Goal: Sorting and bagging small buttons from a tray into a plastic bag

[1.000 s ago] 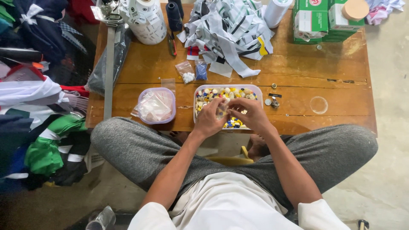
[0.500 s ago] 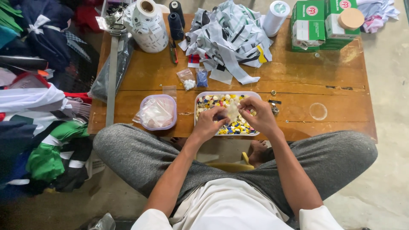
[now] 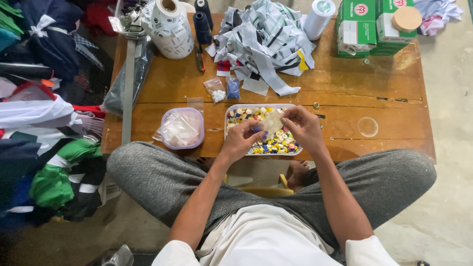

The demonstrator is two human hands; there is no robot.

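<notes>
Hands over button tray (image 3: 231,109) | left hand (image 3: 241,140), right hand (image 3: 304,129) – fingers pinching small clear bag (image 3: 272,121)

The little bag (image 3: 272,123) pinched between my left hand (image 3: 242,139) and right hand (image 3: 304,127) is thin clear plastic, kinda cloudy and crinkly, and the tray (image 3: 231,109) under it is smooth translucent plastic full of glossy plastic buttons (image 3: 278,144). The table (image 3: 345,98) is bare wood with a worn, slightly shiny orange-brown finish and visible cracks, and the pile of strips (image 3: 266,39) on it looks like soft matt woven cloth. My trousers (image 3: 162,177) are matt grey knit, the boxes (image 3: 367,24) are matt green cardboard, and the big roll (image 3: 170,29) looks like printed paper or tape.
</notes>
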